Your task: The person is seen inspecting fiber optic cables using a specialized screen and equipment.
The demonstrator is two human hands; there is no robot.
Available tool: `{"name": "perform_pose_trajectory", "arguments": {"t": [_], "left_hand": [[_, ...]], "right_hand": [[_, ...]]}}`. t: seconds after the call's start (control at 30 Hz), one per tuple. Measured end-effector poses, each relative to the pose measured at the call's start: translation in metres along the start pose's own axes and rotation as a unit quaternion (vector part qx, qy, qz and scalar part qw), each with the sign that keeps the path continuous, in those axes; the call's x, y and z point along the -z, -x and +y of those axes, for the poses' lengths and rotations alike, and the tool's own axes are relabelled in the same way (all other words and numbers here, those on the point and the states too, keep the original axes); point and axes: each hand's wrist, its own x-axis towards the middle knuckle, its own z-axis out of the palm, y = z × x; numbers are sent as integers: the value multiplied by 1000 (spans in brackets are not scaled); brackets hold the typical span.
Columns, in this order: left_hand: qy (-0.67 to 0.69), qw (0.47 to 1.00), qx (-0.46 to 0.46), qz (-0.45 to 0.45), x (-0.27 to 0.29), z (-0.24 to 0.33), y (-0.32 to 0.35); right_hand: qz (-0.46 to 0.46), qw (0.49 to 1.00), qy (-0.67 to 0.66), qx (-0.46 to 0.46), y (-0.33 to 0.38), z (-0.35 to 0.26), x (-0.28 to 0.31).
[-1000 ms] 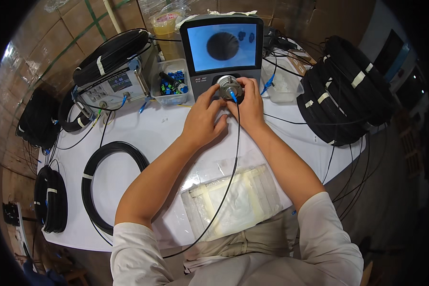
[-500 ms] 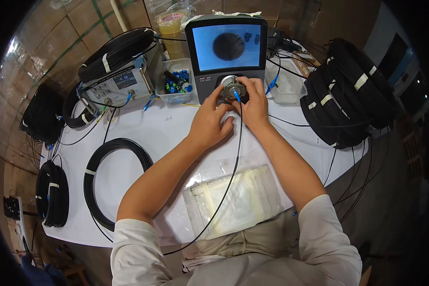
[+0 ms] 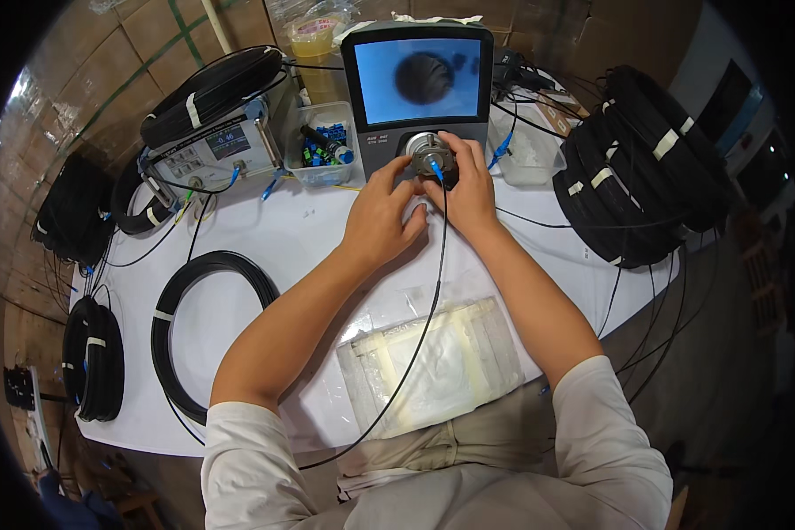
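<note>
A thin black cable (image 3: 420, 331) with a blue plug (image 3: 435, 167) sits at the round metal port (image 3: 427, 155) on the front of the screen unit (image 3: 420, 88), at the far side of the white worktop (image 3: 300, 238). The right hand (image 3: 468, 190) pinches the plug, and the left hand (image 3: 384, 221) curls loosely by the port with fingertips on its rim. The plug probably wants a straight, gentle push while the dark round shape on the screen is watched, keeping the cable clear of the plastic packet (image 3: 433, 362).

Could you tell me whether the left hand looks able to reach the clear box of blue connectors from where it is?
Probably yes: the left hand rests beside the clear box, with only bare white table between.
</note>
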Motion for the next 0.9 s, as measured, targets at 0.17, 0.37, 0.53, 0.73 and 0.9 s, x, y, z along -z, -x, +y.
{"name": "perform_pose_trajectory", "arguments": {"t": [0.17, 0.37, 0.53, 0.73, 0.9], "left_hand": [[46, 999, 2, 17, -5, 1, 6], [74, 997, 14, -2, -5, 4, 11], [81, 997, 18, -9, -3, 0, 12], [95, 995, 28, -21, -3, 0, 11], [94, 995, 27, -24, 0, -3, 8]], "right_hand": [[2, 999, -42, 5, -1, 9, -2], [32, 995, -94, -27, -1, 10, -11], [15, 991, -122, -60, 2, 13, -14], [20, 987, -143, -73, 6, 16, -16], [-23, 985, -134, -109, 8, 15, -13]]}}
